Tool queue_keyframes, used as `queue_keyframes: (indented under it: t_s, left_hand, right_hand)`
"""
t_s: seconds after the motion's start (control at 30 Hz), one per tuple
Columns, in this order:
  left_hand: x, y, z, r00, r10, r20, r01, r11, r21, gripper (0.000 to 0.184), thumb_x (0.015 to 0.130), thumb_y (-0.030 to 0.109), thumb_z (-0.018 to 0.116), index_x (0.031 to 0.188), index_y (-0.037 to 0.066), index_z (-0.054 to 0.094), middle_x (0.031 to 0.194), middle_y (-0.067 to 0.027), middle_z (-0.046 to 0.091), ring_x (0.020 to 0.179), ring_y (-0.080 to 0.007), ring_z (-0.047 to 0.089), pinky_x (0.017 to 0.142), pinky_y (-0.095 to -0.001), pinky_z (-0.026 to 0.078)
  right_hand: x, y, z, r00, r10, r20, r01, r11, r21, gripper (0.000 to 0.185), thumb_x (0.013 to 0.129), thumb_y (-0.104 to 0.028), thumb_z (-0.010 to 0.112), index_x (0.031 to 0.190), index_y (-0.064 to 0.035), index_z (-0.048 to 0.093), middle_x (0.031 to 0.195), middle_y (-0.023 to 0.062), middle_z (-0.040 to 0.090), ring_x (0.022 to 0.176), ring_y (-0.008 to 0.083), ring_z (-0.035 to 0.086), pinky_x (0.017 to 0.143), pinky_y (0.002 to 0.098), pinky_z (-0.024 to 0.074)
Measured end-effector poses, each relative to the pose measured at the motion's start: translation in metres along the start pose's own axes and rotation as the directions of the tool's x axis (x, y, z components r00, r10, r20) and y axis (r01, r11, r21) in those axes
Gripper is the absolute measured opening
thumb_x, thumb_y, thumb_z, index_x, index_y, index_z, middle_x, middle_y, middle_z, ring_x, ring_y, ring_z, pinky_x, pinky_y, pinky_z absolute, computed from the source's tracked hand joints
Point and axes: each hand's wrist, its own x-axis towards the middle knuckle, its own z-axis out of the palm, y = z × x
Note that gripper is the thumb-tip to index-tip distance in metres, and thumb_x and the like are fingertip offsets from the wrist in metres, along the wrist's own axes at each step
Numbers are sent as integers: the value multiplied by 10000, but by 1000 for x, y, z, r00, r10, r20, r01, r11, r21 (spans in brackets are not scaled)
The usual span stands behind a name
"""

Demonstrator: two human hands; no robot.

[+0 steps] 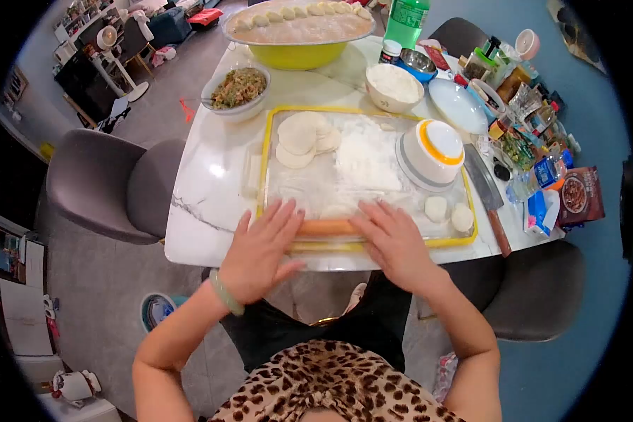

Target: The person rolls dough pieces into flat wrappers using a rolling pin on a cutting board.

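Note:
A wooden rolling pin [326, 227] lies across the near part of a yellow-edged board [263, 165]. My left hand [264, 246] rests on its left end and my right hand [392, 243] on its right end, both with fingers spread and palms down. Just beyond the pin, a piece of dough [338, 210] shows partly. Several flat dough rounds [297, 135] overlap at the board's upper left, beside a patch of white flour [364, 158]. Two small dough pieces [436, 209] sit near the right corner, below an upturned white bowl [439, 144].
Beyond the board stand a bowl of filling [239, 89], a flour bowl [394, 86] and a yellow-green basin [299, 55] bearing dumplings. A cleaver [482, 179] lies right of the board, near bottles and jars. Grey chairs [105, 184] flank the marble table [211, 204].

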Motion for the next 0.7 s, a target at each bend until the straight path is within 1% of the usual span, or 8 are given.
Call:
queue_keyframes:
  t_s: [0.07, 0.23, 0.3, 0.33, 0.43, 0.57, 0.63, 0.7]
  left_hand:
    - [2, -4, 1, 999, -15, 52, 13, 999, 36, 747, 942, 434, 567, 1543, 102, 274, 1609, -119, 262, 1484, -329, 240, 1154, -586, 211]
    - [38, -21, 4, 995, -59, -80, 63, 996, 55, 829, 892, 464, 610, 1548, 101, 257, 1626, -128, 216, 1494, -315, 227, 1145, -614, 204]
    - [10, 0, -7, 995, -12, 94, 6, 998, 56, 853, 870, 445, 635, 1551, 103, 252, 1627, -137, 207, 1494, -320, 225, 1140, -626, 201]
    - [-6, 2, -1, 996, 56, 68, -62, 995, 80, 849, 865, 456, 651, 1539, 103, 273, 1607, -148, 250, 1480, -321, 251, 1116, -617, 255]
    - [0, -8, 9, 1000, -12, 19, 10, 995, 102, 858, 869, 449, 646, 1545, 93, 257, 1607, -155, 247, 1480, -324, 250, 1115, -613, 257]
    - [48, -25, 8, 990, -100, -96, 109, 989, 101, 825, 891, 433, 627, 1539, 70, 266, 1617, -154, 229, 1491, -335, 224, 1125, -634, 219]
    - [26, -6, -2, 995, -64, -78, 73, 991, 112, 806, 901, 435, 620, 1533, 71, 277, 1615, -158, 230, 1489, -336, 227, 1128, -625, 222]
    - [-3, 12, -7, 993, 5, 118, -15, 997, 80, 787, 908, 426, 611, 1529, 68, 286, 1612, -163, 233, 1489, -338, 227, 1139, -609, 217]
  right_hand:
    - [3, 4, 6, 995, 32, 92, -36, 998, 43, 505, 880, -180, 657, 1369, -141, 537, 1426, 123, 515, 1340, 381, 448, 1048, 513, 384]
    - [28, 35, 13, 997, 26, 72, -28, 1000, 14, 532, 890, -226, 653, 1396, -135, 515, 1492, 134, 452, 1340, 397, 444, 1065, 518, 373]
    - [7, 24, 8, 991, 18, 136, -33, 993, 110, 547, 884, -228, 662, 1402, -145, 508, 1493, 119, 451, 1349, 398, 430, 1072, 535, 362]
    - [-1, 14, 2, 979, 37, 202, -53, 996, 76, 567, 871, -231, 675, 1408, -169, 503, 1502, 97, 440, 1361, 392, 413, 1080, 563, 347]
    - [14, -3, -2, 993, 12, 118, -5, 998, -55, 531, 882, -242, 666, 1392, -191, 527, 1510, 84, 432, 1368, 382, 407, 1084, 578, 340]
    - [42, 33, 14, 999, -2, 40, 4, 999, -46, 507, 903, -260, 640, 1392, -182, 530, 1512, 102, 431, 1376, 384, 400, 1078, 571, 346]
    - [26, 37, 11, 988, 26, 155, -48, 989, 138, 509, 913, -272, 623, 1402, -178, 519, 1511, 120, 431, 1385, 388, 391, 1086, 567, 340]
    - [2, 15, -3, 978, 25, 209, -25, 1000, -6, 533, 907, -263, 633, 1418, -182, 504, 1523, 120, 416, 1396, 389, 377, 1109, 549, 328]
